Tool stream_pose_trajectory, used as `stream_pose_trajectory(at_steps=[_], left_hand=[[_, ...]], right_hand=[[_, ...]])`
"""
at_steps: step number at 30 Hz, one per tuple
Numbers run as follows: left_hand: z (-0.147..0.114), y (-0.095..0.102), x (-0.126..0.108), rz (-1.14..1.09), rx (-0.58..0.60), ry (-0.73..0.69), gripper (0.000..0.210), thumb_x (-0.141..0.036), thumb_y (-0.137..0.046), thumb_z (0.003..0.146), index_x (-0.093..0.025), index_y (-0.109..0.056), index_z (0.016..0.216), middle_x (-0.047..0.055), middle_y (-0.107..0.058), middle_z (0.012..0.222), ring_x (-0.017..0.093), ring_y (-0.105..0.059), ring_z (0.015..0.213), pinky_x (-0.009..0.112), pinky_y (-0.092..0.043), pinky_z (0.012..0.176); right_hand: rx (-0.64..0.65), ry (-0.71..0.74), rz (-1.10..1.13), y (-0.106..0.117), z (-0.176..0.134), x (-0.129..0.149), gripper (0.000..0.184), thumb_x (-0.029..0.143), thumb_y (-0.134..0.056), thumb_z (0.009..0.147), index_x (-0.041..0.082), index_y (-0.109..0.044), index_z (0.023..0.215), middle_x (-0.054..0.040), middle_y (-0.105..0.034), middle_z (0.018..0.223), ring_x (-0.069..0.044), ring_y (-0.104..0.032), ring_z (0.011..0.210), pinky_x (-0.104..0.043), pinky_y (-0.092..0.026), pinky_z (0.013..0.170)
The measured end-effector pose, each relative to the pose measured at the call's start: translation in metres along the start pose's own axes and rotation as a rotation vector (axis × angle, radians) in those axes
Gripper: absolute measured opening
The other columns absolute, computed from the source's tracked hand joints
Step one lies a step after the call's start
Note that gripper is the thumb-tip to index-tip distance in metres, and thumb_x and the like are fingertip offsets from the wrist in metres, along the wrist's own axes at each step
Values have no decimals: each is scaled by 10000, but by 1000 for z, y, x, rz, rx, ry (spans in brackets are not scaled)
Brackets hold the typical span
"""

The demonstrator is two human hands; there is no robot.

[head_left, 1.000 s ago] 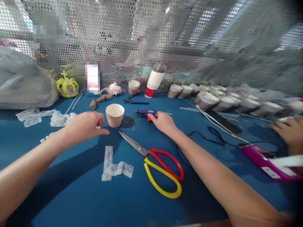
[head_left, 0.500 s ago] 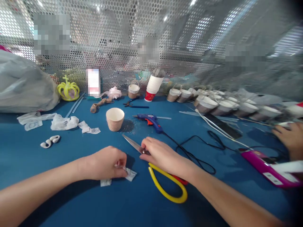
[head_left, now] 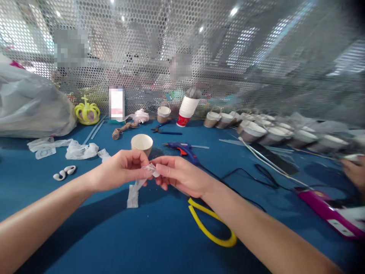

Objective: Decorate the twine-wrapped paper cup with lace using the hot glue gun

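My left hand (head_left: 124, 171) pinches a thin, see-through white ribbon (head_left: 133, 196), whose loose tail hangs below the fingers. Meeting it at the middle, my right hand (head_left: 179, 173) also has its fingertips closed on the gathered end of the ribbon. Scissors with yellow handles (head_left: 213, 228) lie on the table beneath my right forearm, their blades mostly hidden by the hand. Just beyond my hands stands a small paper cup (head_left: 142, 142), partly covered by them. A blue glue gun (head_left: 182, 147) rests to its right.
White ribbon scraps (head_left: 81, 149) and white earbuds (head_left: 65, 172) lie left. Pliers (head_left: 165, 131), twine (head_left: 122, 131) and stacked cups (head_left: 188, 110) stand along the mesh wall. Several small lined buckets (head_left: 252, 131), a magenta power strip (head_left: 327, 213) and another person's hand (head_left: 355, 169) are right.
My right hand has let go of the scissors and moved left to the ribbon. My left hand has lifted the ribbon from the table and brought it up in front of the cup.
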State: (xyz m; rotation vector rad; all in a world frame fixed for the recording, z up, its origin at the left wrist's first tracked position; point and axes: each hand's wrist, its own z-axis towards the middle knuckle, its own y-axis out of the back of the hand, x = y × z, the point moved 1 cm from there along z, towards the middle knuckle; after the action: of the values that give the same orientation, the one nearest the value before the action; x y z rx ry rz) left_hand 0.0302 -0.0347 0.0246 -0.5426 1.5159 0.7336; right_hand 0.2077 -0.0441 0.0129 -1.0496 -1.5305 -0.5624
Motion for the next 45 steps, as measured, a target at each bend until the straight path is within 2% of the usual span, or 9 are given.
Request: stream_pose_trajectory(at_steps=[5,10,14,17,21,23,28,36,45], left_hand=[[1,7,2,137,15,31,244,-361,-600,749,-154,-486,684,-38,-481,581,73,-432,527,207,-368,505],[2,22,3,281,19,61,259,-389,-574,758,-152,-505,678,-59,-423,578,52,-345,500,168,-274,452],[3,34,2,471,32,110,244,-387,-561,761,-157,-538,683,-65,-410,562,53,-324,491,163,-248,437],[6,40,4,652,-39,104,226,-368,-537,766,-159,-572,684,-58,-445,555,62,-348,491,171,-256,441],[9,47,11,819,-199,54,219,-367,-523,769,-167,-577,701,-45,-505,561,82,-414,509,180,-302,476],[10,50,14,858,-231,26,224,-378,-528,769,-170,-576,700,-40,-533,576,89,-445,527,183,-322,500],[11,50,19,846,-195,-4,232,-380,-533,773,-164,-573,699,-28,-596,637,96,-507,579,178,-352,533],[14,48,26,966,-215,-43,232,-364,-488,800,-165,-583,729,-23,-602,619,87,-495,533,177,-337,496],[16,54,31,1089,-269,-140,207,-336,-507,804,-158,-588,737,-20,-594,571,90,-496,493,183,-336,494]], right_hand=[[-106,22,25,-3,4,0,251,280,-757,599,167,-554,694,60,-543,536,-59,-485,486,-186,-365,451],[-224,153,-180,2,5,3,257,290,-740,620,176,-518,684,64,-527,559,-61,-469,492,-207,-373,483],[-275,211,-346,10,11,0,191,303,-669,694,169,-535,713,46,-534,605,-63,-457,502,-224,-385,511],[-326,249,-476,16,19,-3,148,299,-611,738,170,-541,729,33,-537,631,-76,-462,520,-228,-391,509],[-413,331,-606,21,30,-6,126,295,-575,756,177,-534,733,19,-545,659,-98,-482,560,-239,-403,524],[-435,350,-617,23,34,-8,117,289,-565,761,180,-528,737,15,-551,677,-103,-490,577,-241,-406,534],[-449,381,-637,26,40,-9,106,272,-551,766,173,-531,732,12,-552,677,-105,-493,580,-241,-404,536],[-487,445,-688,34,50,-10,82,238,-537,775,171,-526,729,17,-544,649,-111,-487,581,-242,-393,532],[-509,508,-740,37,52,-13,82,235,-546,775,171,-529,726,8,-565,668,-121,-506,602,-256,-409,574]])
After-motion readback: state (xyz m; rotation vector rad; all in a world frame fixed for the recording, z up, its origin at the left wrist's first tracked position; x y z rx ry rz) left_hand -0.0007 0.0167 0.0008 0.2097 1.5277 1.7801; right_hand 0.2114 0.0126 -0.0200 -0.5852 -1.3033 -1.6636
